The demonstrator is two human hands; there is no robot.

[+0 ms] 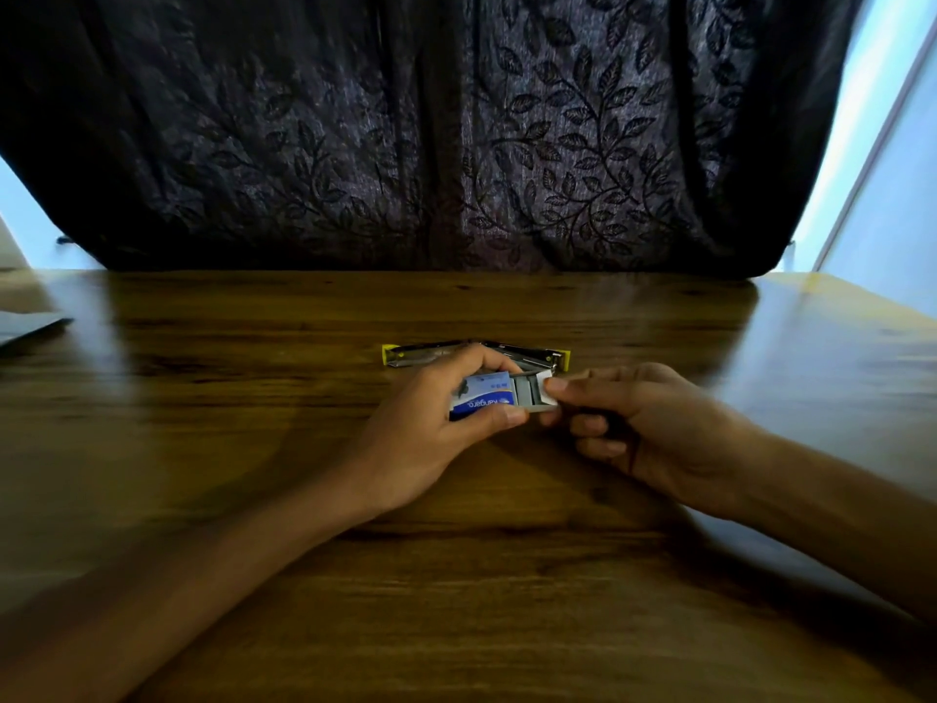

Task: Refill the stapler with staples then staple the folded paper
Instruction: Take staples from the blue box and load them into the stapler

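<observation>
Two hands meet over the middle of a wooden table point(456, 575), both busy with a small staple box point(481, 398). The left hand point(436, 438) grips the box's blue-and-white sleeve, thumb along the near edge and fingers curled over the far edge. The sleeve's long axis runs left to right, tilted slightly up toward the right, and its printing reads upside down from this view. Out of the sleeve's right end sticks the grey inner tray point(530, 395), part-way drawn, with grey strips of staples point(525, 390) lying in it lengthwise along the same left-right line. The right hand point(654, 433) pinches the tray's right end between thumb and forefinger; its other fingers are curled in below and hold nothing that can be made out.

Just behind the box, partly hidden by the left hand's fingers, lies the stapler point(476, 353). It is swung wide open, its two arms spread in a shallow line across the table, long axis left to right, with a yellow tip at each end: one pointing left, the other right. The metal parts between are dim and blurred.

At the left edge of the table a flat grey sheet point(30, 327) lies well apart from the hands. A dark curtain point(456, 134) with a leaf pattern hangs behind the table's far edge.
</observation>
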